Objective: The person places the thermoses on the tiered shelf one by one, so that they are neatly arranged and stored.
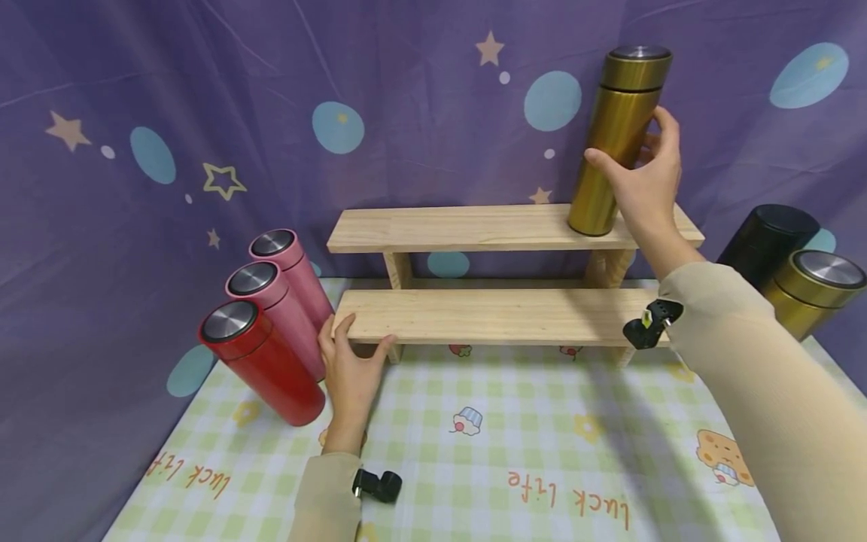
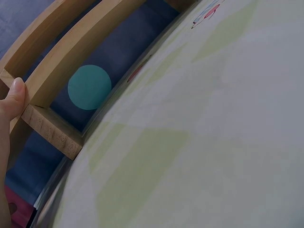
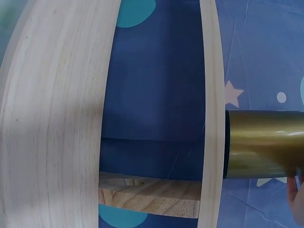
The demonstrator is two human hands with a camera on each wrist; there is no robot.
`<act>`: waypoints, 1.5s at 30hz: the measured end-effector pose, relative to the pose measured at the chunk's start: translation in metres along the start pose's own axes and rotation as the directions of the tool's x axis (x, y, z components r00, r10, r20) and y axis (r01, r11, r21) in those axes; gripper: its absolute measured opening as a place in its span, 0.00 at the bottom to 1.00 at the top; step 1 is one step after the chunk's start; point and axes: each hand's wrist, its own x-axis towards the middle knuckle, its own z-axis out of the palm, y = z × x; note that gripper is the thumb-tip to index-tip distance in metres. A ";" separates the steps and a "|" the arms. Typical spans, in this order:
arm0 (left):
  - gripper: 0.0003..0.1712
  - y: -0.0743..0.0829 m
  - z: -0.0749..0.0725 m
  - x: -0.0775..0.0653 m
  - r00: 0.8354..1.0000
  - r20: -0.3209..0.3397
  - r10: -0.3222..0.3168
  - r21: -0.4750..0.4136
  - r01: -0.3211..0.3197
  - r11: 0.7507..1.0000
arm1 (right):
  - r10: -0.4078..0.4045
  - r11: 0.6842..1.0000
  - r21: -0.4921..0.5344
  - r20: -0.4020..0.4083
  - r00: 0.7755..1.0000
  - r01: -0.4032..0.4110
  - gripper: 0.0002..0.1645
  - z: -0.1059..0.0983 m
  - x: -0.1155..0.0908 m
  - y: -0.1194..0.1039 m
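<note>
My right hand (image 1: 646,177) grips a gold thermos bottle (image 1: 619,139) round its lower half, thumb on the left side. The bottle leans slightly, its base at the right part of the upper plank of a wooden two-tier shelf (image 1: 447,229). In the right wrist view, the thermos base lies right at the plank's edge. My left hand (image 1: 352,376) holds the left front corner of the lower plank (image 1: 494,316). Its thumb (image 2: 17,92) presses the front edge in the left wrist view, where the other fingers are hidden.
Left of the shelf stand a red thermos (image 1: 267,365) and two pink thermoses, the nearer pink one (image 1: 284,316) close beside my left hand. On the right, a black bottle (image 1: 765,237) and another gold thermos (image 1: 813,293) stand partly behind my sleeve. A checked cloth (image 1: 515,421) covers the table; a purple curtain (image 1: 420,60) hangs behind.
</note>
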 end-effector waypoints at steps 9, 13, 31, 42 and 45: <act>0.48 -0.001 0.000 0.001 1.000 0.008 -0.001 -0.001 0.001 1.000 | 0.000 1.000 -0.013 0.030 1.000 0.000 0.52 -0.003 -0.002 0.002; 0.47 -0.001 -0.001 0.001 1.000 0.010 -0.003 -0.006 0.003 1.000 | 0.024 0.999 0.032 0.061 0.998 -0.026 0.52 -0.004 -0.004 0.002; 0.46 0.000 -0.001 0.001 1.000 0.002 0.001 -0.005 -0.001 1.000 | 0.082 0.958 0.270 0.083 0.993 -0.101 0.47 -0.036 -0.047 -0.010; 0.46 0.000 0.001 0.002 1.000 -0.001 -0.004 -0.008 0.004 1.000 | -0.028 0.914 0.405 0.065 0.997 0.000 0.40 -0.061 -0.086 -0.006; 0.46 0.000 0.000 0.002 1.000 -0.004 -0.003 -0.007 0.003 1.000 | -0.051 0.936 0.351 0.092 0.994 0.016 0.39 -0.069 -0.097 0.000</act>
